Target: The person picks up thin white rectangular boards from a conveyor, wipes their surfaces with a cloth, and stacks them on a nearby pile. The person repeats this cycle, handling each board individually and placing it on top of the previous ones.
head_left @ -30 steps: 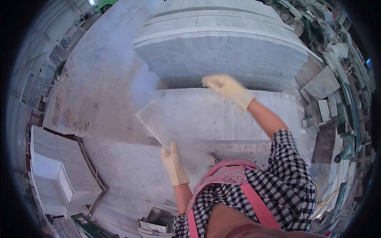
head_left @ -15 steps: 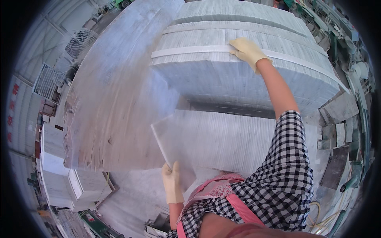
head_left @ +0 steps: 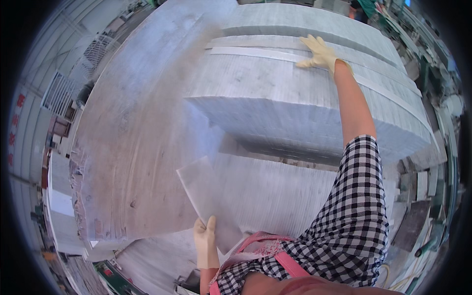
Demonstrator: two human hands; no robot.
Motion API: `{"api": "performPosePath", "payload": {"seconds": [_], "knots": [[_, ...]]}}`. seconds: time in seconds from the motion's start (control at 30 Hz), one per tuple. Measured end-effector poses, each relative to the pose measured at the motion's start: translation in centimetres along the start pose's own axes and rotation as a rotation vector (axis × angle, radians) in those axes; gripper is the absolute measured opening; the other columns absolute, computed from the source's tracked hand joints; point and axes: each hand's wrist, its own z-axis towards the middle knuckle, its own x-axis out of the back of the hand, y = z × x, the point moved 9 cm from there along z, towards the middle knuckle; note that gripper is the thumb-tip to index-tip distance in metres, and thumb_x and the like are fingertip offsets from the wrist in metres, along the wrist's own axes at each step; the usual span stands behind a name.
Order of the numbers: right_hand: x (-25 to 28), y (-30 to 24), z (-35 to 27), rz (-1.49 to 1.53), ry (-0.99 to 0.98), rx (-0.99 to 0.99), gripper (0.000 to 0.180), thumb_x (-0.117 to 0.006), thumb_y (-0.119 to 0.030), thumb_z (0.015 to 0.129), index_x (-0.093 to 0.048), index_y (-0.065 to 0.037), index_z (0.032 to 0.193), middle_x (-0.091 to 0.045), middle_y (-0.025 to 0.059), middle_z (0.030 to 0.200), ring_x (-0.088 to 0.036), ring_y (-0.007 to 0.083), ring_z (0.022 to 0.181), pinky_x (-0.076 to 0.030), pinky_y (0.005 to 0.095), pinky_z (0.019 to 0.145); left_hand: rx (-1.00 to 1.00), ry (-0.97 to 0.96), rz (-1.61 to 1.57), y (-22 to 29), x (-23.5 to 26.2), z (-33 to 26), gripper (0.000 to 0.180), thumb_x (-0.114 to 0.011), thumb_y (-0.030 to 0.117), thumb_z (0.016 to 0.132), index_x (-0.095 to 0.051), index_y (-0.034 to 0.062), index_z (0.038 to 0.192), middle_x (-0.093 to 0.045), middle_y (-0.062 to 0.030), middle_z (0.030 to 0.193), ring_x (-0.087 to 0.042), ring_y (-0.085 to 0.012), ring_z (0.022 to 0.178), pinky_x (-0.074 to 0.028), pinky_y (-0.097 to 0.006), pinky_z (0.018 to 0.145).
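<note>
A broad, dusty desk (head_left: 128, 147) with a ragged left edge stretches through the workshop, a pale wall (head_left: 37, 130) beyond. A dark gap separates the rear stack (head_left: 275, 83) from the front stack (head_left: 280, 191). The left hand (head_left: 205, 241) keeps its grip closed on a thin slab (head_left: 206, 191), slanted by the front stack's left end; the right hand (head_left: 319, 51), grip spread open, now reaches farther across the rear stack's pale strips (head_left: 246, 52).

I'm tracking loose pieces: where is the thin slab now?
In the head view, the thin slab is left of centre, held in the left hand, visually overlapping the left end of the near slab row.
</note>
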Motion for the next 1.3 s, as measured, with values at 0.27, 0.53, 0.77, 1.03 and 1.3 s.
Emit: {"api": "performPosePath", "payload": {"seconds": [0.27, 0.53, 0.77, 1.03, 1.3], "knots": [[-3.5, 2.3, 3.1, 0.118, -0.047, 0.046, 0.088, -0.071, -0.065, 0.079, -0.048, -0.014, 0.147, -0.05, 0.0143, 0.149, -0.045, 0.0319, 0.138, -0.037, 0.0418, 0.114, 0.096, 0.033, 0.065, -0.9, 0.8, -0.8, 0.025, -0.066, 0.016, 0.095, -0.064, -0.003, 0.112, -0.069, -0.0047, 0.096, -0.061, -0.0103, 0.083, -0.049, -0.027, 0.074], [-2.5, 1.1, -0.7, 0.172, 0.162, 0.241, 0.058, -0.067, -0.046, 0.089, -0.062, -0.006, 0.131, -0.065, 0.0208, 0.125, -0.059, 0.0398, 0.117, -0.045, 0.0456, 0.102, 0.076, -0.018, 0.071, -1.6, 0.9, -0.8, 0.025, -0.067, 0.017, 0.094, -0.065, -0.0022, 0.11, -0.07, -0.0039, 0.095, -0.061, -0.0101, 0.083, -0.049, -0.027, 0.073], [-2.3, -1.3, -2.5, -0.007, 0.015, 0.277, 0.071, -0.074, -0.048, 0.079, -0.058, -0.003, 0.131, -0.063, 0.0258, 0.124, -0.059, 0.0441, 0.115, -0.046, 0.0478, 0.1, 0.047, -0.031, 0.059, -2.3, 1.6, 1.7, 0.019, -0.066, 0.016, 0.093, -0.069, -0.0003, 0.103, -0.068, -0.0005, 0.086, -0.059, -0.0084, 0.076, -0.048, -0.026, 0.068], [-1.0, -5.3, -7.0, -0.367, -0.001, 0.099, 0.024, -0.057, -0.017, 0.084, -0.07, -0.001, 0.095, -0.067, 0.0268, 0.103, -0.065, 0.0446, 0.099, -0.052, 0.0525, 0.088, -0.09, -0.348, 0.231, -2.6, 1.0, 3.7, 0.029, -0.065, 0.025, 0.094, -0.067, 0.0011, 0.11, -0.072, -0.011, 0.102, -0.065, -0.0197, 0.086, -0.052, -0.035, 0.077], [0.5, -10.7, -15.3, -0.503, -0.05, 0.064, 0.016, -0.057, -0.008, 0.082, -0.068, 0.0, 0.091, -0.066, 0.0237, 0.095, -0.067, 0.0434, 0.091, -0.054, 0.0521, 0.081, -0.324, -0.626, 0.283, -3.4, 1.1, 7.4, 0.044, -0.052, 0.034, 0.098, -0.06, 0.0067, 0.132, -0.066, -0.0215, 0.121, -0.062, -0.0379, 0.112, -0.047, -0.045, 0.095]]}}
